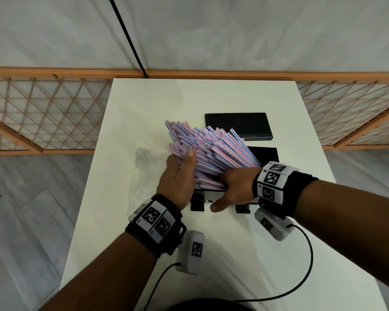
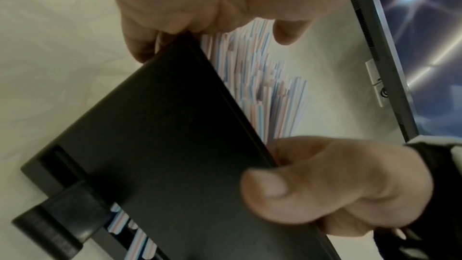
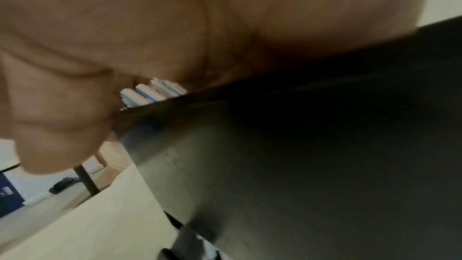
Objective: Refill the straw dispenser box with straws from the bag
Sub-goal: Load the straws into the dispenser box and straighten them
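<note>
A thick bundle of pink-and-blue striped straws [image 1: 211, 147] fans up and away out of the open black dispenser box [image 1: 265, 154]. My left hand [image 1: 182, 167] holds the bundle from the left, thumb lying on top. My right hand [image 1: 231, 187] curls over the straws' lower ends at the box's front edge, its thumb pressed on the box front. In the left wrist view the box front [image 2: 162, 135] fills the middle, with straws [image 2: 262, 90] beyond it and some showing in the bottom slot. The right wrist view shows my palm [image 3: 150, 27], straw ends [image 3: 152, 94] and the box [image 3: 325, 145].
The box's black lid [image 1: 238, 125] lies flat behind it at the back right. A crumpled clear plastic bag [image 1: 144, 169] lies left of the box. The white table [image 1: 211, 254] ends at an orange lattice railing [image 1: 43, 108]. Wrist camera cables hang near the front.
</note>
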The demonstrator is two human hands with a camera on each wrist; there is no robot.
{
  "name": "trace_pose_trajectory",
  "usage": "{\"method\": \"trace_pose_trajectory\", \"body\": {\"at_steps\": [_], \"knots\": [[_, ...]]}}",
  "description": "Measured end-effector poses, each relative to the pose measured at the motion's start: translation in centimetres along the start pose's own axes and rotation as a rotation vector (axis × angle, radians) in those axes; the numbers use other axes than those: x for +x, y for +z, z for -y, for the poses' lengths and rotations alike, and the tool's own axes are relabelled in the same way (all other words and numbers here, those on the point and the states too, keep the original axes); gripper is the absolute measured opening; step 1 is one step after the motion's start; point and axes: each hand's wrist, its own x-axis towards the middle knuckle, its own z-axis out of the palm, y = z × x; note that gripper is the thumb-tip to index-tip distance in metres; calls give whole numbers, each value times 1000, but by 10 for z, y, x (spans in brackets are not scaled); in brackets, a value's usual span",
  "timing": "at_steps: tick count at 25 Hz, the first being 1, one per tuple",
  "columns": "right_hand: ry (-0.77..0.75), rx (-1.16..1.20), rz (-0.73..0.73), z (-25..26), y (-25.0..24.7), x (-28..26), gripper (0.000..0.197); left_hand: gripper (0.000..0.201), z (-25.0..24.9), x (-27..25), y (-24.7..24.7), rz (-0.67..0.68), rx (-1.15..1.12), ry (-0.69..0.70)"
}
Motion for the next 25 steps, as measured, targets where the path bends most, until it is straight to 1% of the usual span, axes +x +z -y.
{"method": "trace_pose_trajectory", "body": {"at_steps": [2,4,6,9,12,17,20,23,25], "knots": [[-20,23,10,3,-3,2,51,83,3,1,1,-14,-53,17],[-20,-17,24,9,-6,3,47,84,3,1,1,-31,-86,30],[-14,-16,42,12,-5,3,52,84,-1,0,1,-18,-106,42],[-57,-15,13,13,-2,10,65,88,-5,-2,0,-15,-88,55],[-52,-38,17,13,-2,15,68,84,-6,-2,0,-28,-82,89],[-133,-2,-35,10,-2,18,78,79,-3,1,-3,-50,-60,150],[-169,50,-45,10,0,18,68,79,-1,2,-3,-58,-70,173],[-200,121,-155,14,0,17,48,83,-1,5,-2,-80,-129,163],[-192,212,-201,12,-1,16,43,78,-5,7,-6,-147,-235,157]]}}
